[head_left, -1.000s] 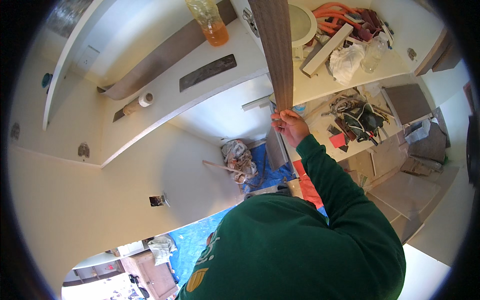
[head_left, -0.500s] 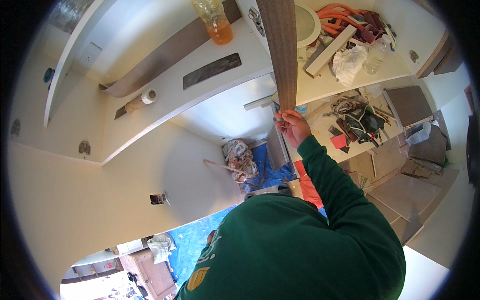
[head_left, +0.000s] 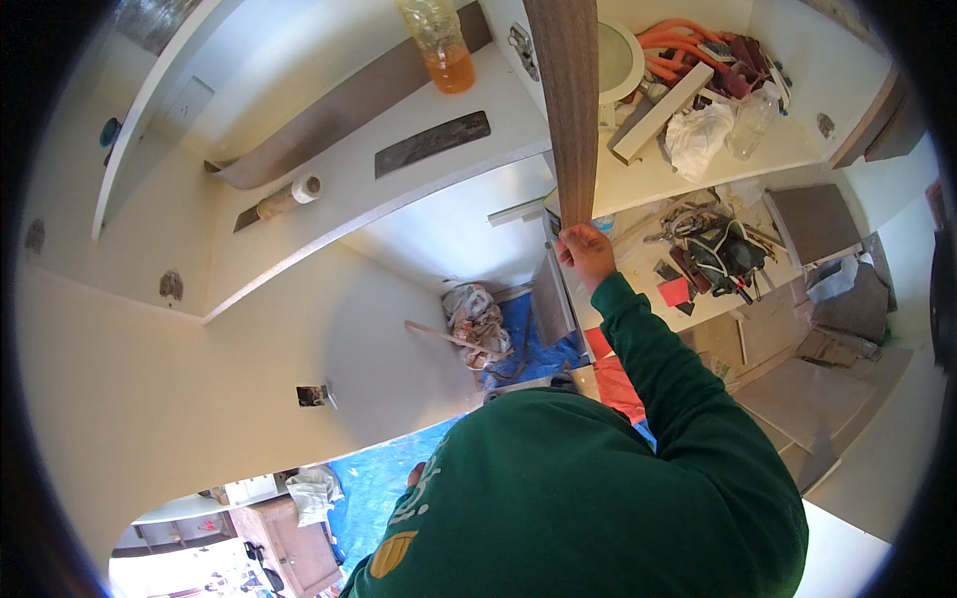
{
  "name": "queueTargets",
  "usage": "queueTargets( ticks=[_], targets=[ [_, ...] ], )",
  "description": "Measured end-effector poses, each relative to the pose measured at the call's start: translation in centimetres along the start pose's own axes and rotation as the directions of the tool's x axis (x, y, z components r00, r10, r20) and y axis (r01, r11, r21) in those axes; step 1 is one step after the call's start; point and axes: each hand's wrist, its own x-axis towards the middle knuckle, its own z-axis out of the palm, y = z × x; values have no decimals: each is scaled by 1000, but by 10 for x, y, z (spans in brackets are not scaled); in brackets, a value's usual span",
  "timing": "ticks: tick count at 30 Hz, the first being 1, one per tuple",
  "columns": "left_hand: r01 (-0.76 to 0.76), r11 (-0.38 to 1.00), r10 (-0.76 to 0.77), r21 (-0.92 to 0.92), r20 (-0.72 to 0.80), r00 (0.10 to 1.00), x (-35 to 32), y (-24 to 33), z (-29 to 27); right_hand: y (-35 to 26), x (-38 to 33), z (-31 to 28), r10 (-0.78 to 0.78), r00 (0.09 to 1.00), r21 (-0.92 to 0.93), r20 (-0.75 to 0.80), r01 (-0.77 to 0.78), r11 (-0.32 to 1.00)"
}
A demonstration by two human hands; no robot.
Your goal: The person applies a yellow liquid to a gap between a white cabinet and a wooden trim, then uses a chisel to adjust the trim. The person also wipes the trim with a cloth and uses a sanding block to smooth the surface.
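Shelf (head_left: pixel 344 194) at ten o'clock, cluttered counter (head_left: pixel 643 249) near three, right hand (head_left: pixel 583 247) grasping brown board (head_left: pixel 570 120), grip of left hand (head_left: pixel 416 474) unclear

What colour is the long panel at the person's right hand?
The panel is brown with streaky grain, in the head view.

The right hand (head_left: pixel 588 251) is at the lower end of the panel (head_left: pixel 563 110), top centre. Left of it, the shelf (head_left: pixel 344 191) bears a bottle (head_left: pixel 447 68) and, further left, a roll (head_left: pixel 289 196). Upper right, hoses (head_left: pixel 680 40) lie behind a cloth (head_left: pixel 698 138); below, a bag (head_left: pixel 728 254) lies on the counter (head_left: pixel 641 261). Rags (head_left: pixel 476 317) lie near the centre.
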Motion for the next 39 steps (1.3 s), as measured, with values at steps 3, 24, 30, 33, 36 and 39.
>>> queueTargets(
  ticks=[3,24,30,33,36,39],
  targets=[
    [-33,999,33,17,-4,999,1,-6,4,13,-6,-14,6,994,-71,110,2,997],
    [108,948,-153,-301,-133,979,-47,96,-8,-163,-26,56,-665,747,-510,-9,568,646],
    [202,879,-259,-432,-77,963,-47,110,-17,-166,-14,85,-682,723,-428,-108,586,688],
    [195,860,-269,-471,-94,958,-50,103,-10,-170,-6,97,-758,641,-504,-120,618,603],
    [235,879,-270,-415,-25,963,-48,97,-10,-171,-5,109,-772,610,-527,-180,603,599],
    [222,887,-263,-405,-47,964,-48,97,-10,-170,-3,114,-782,587,-567,-208,579,586]
  ],
)
